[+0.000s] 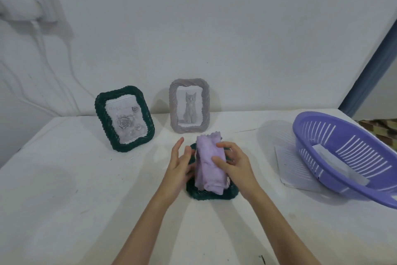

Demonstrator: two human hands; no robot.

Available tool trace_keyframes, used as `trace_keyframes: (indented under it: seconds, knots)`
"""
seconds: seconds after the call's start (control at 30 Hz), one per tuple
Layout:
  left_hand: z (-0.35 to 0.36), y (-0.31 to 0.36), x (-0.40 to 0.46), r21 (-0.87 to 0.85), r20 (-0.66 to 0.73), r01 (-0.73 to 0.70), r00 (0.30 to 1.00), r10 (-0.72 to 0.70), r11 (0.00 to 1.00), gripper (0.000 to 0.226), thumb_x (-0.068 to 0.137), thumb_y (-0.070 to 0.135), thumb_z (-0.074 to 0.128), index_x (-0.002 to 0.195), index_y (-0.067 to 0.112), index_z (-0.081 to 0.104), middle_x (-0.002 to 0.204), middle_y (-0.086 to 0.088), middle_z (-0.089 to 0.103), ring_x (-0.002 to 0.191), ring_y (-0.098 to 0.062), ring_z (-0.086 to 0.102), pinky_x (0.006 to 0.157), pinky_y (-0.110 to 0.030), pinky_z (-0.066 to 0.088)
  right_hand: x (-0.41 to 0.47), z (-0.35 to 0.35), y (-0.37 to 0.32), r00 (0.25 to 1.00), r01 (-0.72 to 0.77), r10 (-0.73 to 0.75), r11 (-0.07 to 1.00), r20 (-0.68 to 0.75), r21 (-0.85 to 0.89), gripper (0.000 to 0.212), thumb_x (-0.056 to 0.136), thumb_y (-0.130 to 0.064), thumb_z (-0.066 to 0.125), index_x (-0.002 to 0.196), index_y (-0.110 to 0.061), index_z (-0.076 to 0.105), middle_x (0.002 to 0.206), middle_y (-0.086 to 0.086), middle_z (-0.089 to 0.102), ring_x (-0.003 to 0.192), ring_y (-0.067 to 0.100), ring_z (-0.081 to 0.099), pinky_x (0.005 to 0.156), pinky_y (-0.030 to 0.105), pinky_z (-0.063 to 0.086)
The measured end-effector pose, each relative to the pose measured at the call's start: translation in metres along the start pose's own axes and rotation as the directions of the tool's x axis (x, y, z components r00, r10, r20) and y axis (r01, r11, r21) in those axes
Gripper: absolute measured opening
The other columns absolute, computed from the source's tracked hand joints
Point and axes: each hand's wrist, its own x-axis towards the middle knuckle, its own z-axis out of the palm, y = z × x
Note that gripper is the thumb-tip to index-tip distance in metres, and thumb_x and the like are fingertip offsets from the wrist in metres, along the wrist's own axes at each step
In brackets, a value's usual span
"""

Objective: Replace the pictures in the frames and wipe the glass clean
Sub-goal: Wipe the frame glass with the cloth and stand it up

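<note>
A dark green frame (211, 194) lies flat on the table (64, 189) in front of me, mostly covered by a lilac cloth (209, 166). My right hand (233, 164) presses on the cloth with its fingers and thumb round it. My left hand (179, 164) rests against the frame's left edge with straight fingers. Behind, another dark green frame (125, 119) with a rose picture stands upright. To its right, a grey frame (189, 106) with a cat picture also stands upright.
A purple slotted basket (343, 153) sits tilted at the right with a white card inside. A printed sheet (294, 168) lies partly under it. A white wall rises right behind the table, with cables at the left.
</note>
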Motion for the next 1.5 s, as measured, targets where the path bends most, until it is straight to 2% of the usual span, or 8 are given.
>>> trace_keyframes:
  seconds: [0.2,0.5,0.67,0.83,1.0,1.13,1.33,1.5]
  knots:
    - [-0.018,-0.005,-0.007,0.054,-0.096,-0.123,0.987,0.127,0.991,0.024,0.082,0.003,0.063,0.098,0.019,0.055,0.113,-0.008,0.063,0.104,-0.026,0.061,0.074,-0.033,0.054,-0.004,0.022,0.009,0.963,-0.125,0.099,0.988,0.252,0.089,0.041,0.091,-0.013,0.054,0.129,-0.027,0.047,0.120,-0.002,0.060,0.103,0.011,0.062,0.085,0.031,0.054]
    - [-0.114,-0.012,-0.025,0.502,-0.304,0.023,0.940,0.152,0.864,0.039,0.092,0.008,0.050,0.131,0.014,0.049,0.139,-0.003,0.048,0.126,-0.020,0.045,0.105,-0.028,0.033,0.016,-0.009,0.030,0.971,-0.143,0.063,0.925,-0.231,-0.351,0.033,0.094,-0.014,0.047,0.127,-0.014,0.047,0.102,0.004,0.057,0.078,0.014,0.055,0.070,0.031,0.049]
    - [-0.133,-0.032,-0.028,0.941,-0.276,0.268,0.961,0.006,0.207,0.062,0.087,0.066,0.018,0.143,0.044,0.001,0.156,0.009,-0.008,0.145,-0.024,-0.009,0.115,-0.047,-0.004,0.017,-0.012,0.042,0.969,-0.160,0.051,0.874,-0.242,-0.458,0.029,0.092,-0.010,0.048,0.121,-0.011,0.052,0.115,0.011,0.057,0.092,0.024,0.058,0.074,0.034,0.051]
    - [-0.124,-0.017,-0.029,0.974,-0.223,0.213,0.960,0.170,0.078,0.088,0.070,0.082,-0.006,0.145,0.039,0.007,0.158,0.004,-0.004,0.145,-0.023,-0.010,0.115,-0.048,-0.007,0.010,-0.017,0.046,0.969,-0.146,0.004,0.816,-0.246,-0.560,0.032,0.092,-0.010,0.048,0.123,-0.007,0.052,0.122,0.013,0.051,0.101,0.026,0.056,0.087,0.032,0.046]
    - [-0.047,-0.007,0.005,0.902,-0.075,-0.005,0.983,0.167,0.432,0.058,0.094,0.043,0.041,0.143,0.015,0.029,0.154,-0.004,0.022,0.144,-0.017,0.012,0.118,-0.034,0.007,0.006,-0.021,0.047,0.959,-0.207,-0.007,0.659,-0.282,-0.723,0.038,0.092,-0.025,0.050,0.123,-0.002,0.054,0.124,0.016,0.048,0.115,0.029,0.042,0.094,0.033,0.037]
    - [-0.010,-0.030,0.032,0.937,-0.039,0.037,0.999,0.000,0.347,0.073,0.092,0.044,0.044,0.146,0.006,0.014,0.157,-0.011,0.005,0.145,-0.025,-0.003,0.118,-0.040,0.001,0.009,-0.025,0.048,0.975,-0.198,0.034,0.581,-0.220,-0.789,0.035,0.090,-0.032,0.052,0.109,-0.004,0.062,0.115,0.013,0.049,0.109,0.028,0.041,0.091,0.034,0.040]
    - [0.001,-0.043,0.041,0.689,-0.075,0.029,0.997,0.032,0.724,0.072,0.086,0.022,0.062,0.144,0.004,0.022,0.156,-0.010,0.011,0.145,-0.024,-0.009,0.119,-0.039,0.002,0.010,-0.028,0.053,0.959,-0.180,0.031,0.833,-0.281,-0.524,0.030,0.083,-0.020,0.065,0.109,-0.006,0.064,0.111,0.009,0.052,0.105,0.024,0.049,0.088,0.027,0.043]
    - [0.018,-0.026,0.028,0.219,-0.088,-0.114,0.987,0.136,0.969,0.064,0.081,-0.003,0.064,0.131,0.023,0.034,0.122,-0.005,0.054,0.118,-0.023,0.052,0.093,-0.026,0.048,0.004,-0.033,0.042,0.928,-0.067,0.046,0.997,-0.369,-0.045,0.029,0.084,-0.004,0.062,0.111,-0.011,0.056,0.108,0.000,0.061,0.087,0.017,0.062,0.067,0.019,0.054]
